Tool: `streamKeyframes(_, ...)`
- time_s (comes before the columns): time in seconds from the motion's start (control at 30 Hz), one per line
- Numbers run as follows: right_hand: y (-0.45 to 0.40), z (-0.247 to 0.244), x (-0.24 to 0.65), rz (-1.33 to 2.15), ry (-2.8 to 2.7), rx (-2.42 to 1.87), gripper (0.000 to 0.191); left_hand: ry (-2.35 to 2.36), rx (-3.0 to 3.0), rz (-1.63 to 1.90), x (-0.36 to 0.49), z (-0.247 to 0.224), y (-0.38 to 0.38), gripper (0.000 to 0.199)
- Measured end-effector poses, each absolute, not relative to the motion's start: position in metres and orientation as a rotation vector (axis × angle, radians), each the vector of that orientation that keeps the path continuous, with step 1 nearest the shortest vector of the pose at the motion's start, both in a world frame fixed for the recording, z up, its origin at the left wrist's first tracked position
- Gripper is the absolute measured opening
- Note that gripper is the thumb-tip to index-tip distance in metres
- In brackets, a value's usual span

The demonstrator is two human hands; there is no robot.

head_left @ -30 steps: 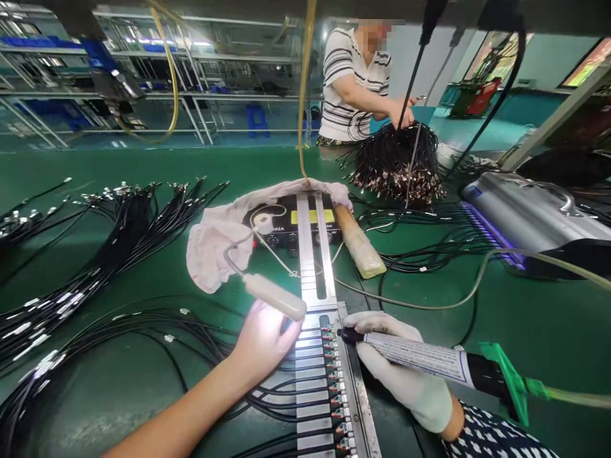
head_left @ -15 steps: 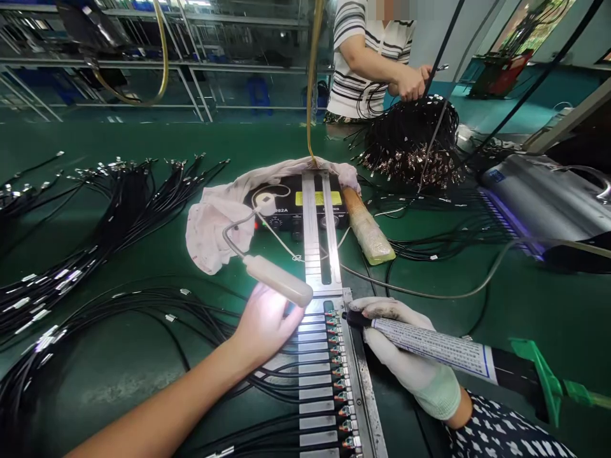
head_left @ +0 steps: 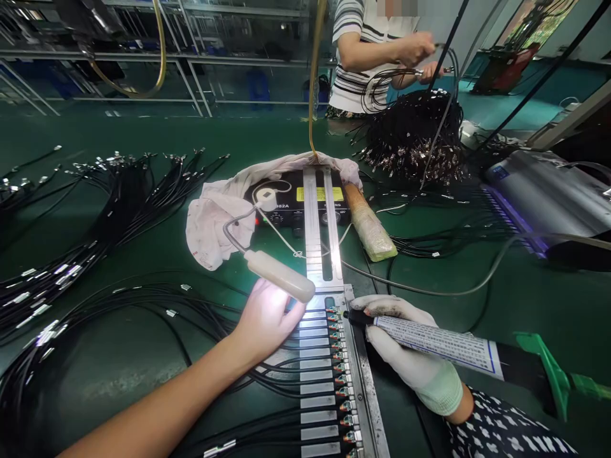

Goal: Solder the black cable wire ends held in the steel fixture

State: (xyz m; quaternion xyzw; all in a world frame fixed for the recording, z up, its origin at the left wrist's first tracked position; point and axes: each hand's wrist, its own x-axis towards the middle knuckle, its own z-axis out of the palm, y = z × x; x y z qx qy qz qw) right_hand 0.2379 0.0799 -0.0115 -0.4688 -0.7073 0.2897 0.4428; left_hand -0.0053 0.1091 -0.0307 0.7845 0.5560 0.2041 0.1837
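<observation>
My left hand (head_left: pixel 271 324), bare, is closed under the small lamp (head_left: pixel 280 275), its thumb at the end of a black cable (head_left: pixel 312 314) near the top of the slotted metal jig (head_left: pixel 319 387). The lamp hides part of its fingers. Several cables lie side by side across the jig, with small connectors (head_left: pixel 342 367) along its right rail. My right hand (head_left: pixel 405 346), in a whitish glove, grips a labelled dispensing syringe (head_left: pixel 436 343). Its dark tip (head_left: pixel 356 316) points left, close to the uppermost connector. A green adapter (head_left: pixel 548 372) caps the syringe's rear end.
Behind the jig stands a black control box (head_left: pixel 281 216) with a cloth (head_left: pixel 217 222) draped over it. A wrapped handle (head_left: pixel 372 226) leans beside it. Cable bundles (head_left: pixel 119 216) spread leftward. Across the table, a person (head_left: pixel 367 54) handles cables above a large heap (head_left: pixel 415 140).
The co-worker's hands have moved apart and one has risen, with cable looped between them. My own hands and the syringe stay almost where they were; the view has shifted slightly.
</observation>
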Motion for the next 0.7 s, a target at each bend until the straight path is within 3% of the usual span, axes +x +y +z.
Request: streamKeyframes(0.7,0.0790,-0.0130,0.2400,0.752,-1.746,-1.150,0.018,1.542,2.233,0.593,-0.0065,-0.0326,0.1095,0.013)
